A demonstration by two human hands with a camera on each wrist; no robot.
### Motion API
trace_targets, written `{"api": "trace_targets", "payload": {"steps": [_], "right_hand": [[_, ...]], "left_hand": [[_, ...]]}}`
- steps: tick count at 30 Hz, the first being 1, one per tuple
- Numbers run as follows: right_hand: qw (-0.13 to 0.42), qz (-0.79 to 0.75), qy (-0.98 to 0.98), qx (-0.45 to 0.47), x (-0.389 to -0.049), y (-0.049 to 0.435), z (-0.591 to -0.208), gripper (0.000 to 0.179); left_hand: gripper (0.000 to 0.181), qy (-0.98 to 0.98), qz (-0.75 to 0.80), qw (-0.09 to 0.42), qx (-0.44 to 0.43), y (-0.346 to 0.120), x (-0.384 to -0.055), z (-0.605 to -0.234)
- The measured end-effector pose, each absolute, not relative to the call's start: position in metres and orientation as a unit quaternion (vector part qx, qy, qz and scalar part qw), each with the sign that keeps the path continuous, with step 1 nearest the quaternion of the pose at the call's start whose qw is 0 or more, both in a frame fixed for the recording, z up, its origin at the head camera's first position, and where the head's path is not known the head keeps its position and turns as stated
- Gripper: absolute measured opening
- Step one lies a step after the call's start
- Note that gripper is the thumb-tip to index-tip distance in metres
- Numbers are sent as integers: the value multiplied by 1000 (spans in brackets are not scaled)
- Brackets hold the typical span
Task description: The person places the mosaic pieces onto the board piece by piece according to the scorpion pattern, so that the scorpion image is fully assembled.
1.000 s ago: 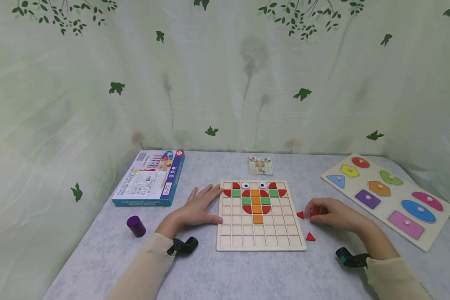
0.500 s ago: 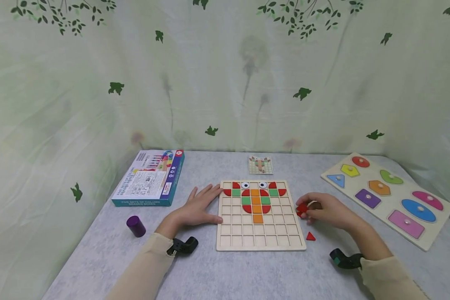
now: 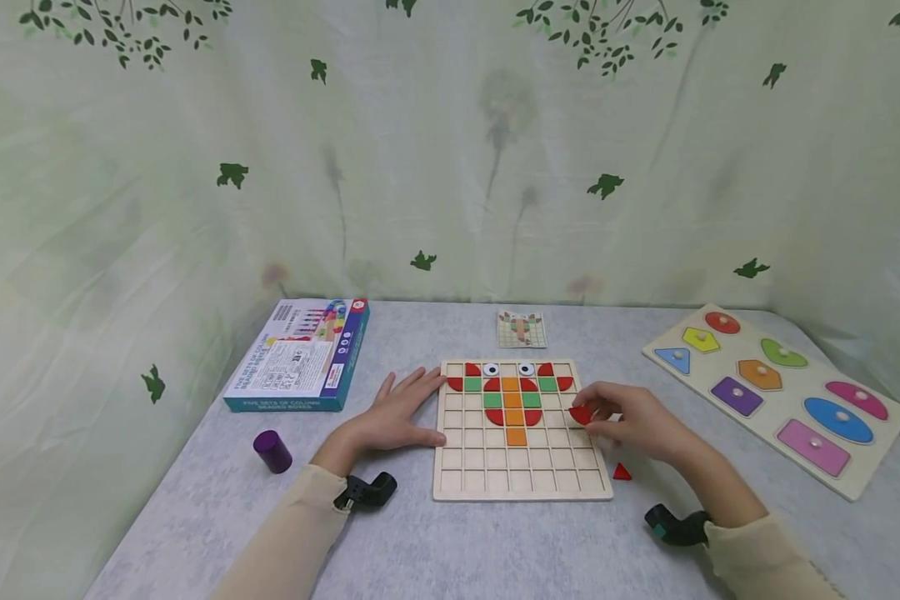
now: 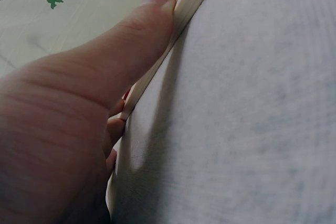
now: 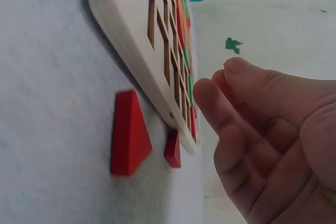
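A wooden grid board (image 3: 487, 483) lies mid-table, with red, green and orange pieces and two eye pieces set in its upper cells. My left hand (image 3: 396, 417) rests with spread fingers along the board's left edge; in the left wrist view its thumb (image 4: 136, 30) touches the board's side. Over the right edge of the board, my right hand (image 3: 637, 418) pinches a red piece with a rounded edge (image 3: 581, 414). Beside the board lies a red triangle (image 3: 622, 472). The right wrist view shows a second red triangle (image 5: 172, 149), which the hand hides in the head view.
Behind the board lies a small pattern card (image 3: 521, 330). At the left are a flat boxed set (image 3: 292, 358) and a purple cylinder (image 3: 272, 452). A knobbed shape puzzle (image 3: 787, 392) lies at the right. A printed curtain hangs behind the table.
My right hand has picked up the red piece and moved left with it, from the table beside the board to over its right edge. The left hand has stayed still.
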State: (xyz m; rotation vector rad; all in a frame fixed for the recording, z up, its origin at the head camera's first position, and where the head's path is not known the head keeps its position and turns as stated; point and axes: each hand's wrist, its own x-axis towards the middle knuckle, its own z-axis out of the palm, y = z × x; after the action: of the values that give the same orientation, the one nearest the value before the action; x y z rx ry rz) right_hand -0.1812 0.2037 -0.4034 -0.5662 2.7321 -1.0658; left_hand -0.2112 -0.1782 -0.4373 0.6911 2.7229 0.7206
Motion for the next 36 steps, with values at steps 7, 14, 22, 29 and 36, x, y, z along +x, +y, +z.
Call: {"api": "trace_targets", "payload": {"steps": [7, 14, 22, 29, 36], "right_hand": [[94, -357, 907, -202, -177, 185, -405, 27], [110, -351, 899, -237, -173, 169, -410, 27], [125, -344, 894, -260, -173, 157, -413, 25], [116, -334, 894, -275, -170, 148, -419, 23], [105, -333, 894, -281, -166, 143, -422, 22]], "left_hand": [[99, 932, 248, 122, 236, -178, -211, -436], [99, 932, 246, 122, 237, -178, -212, -437], [99, 933, 243, 120, 237, -177, -211, -436], [99, 933, 242, 120, 236, -178, -211, -435], [99, 934, 239, 120, 237, -178, -212, -437]]}}
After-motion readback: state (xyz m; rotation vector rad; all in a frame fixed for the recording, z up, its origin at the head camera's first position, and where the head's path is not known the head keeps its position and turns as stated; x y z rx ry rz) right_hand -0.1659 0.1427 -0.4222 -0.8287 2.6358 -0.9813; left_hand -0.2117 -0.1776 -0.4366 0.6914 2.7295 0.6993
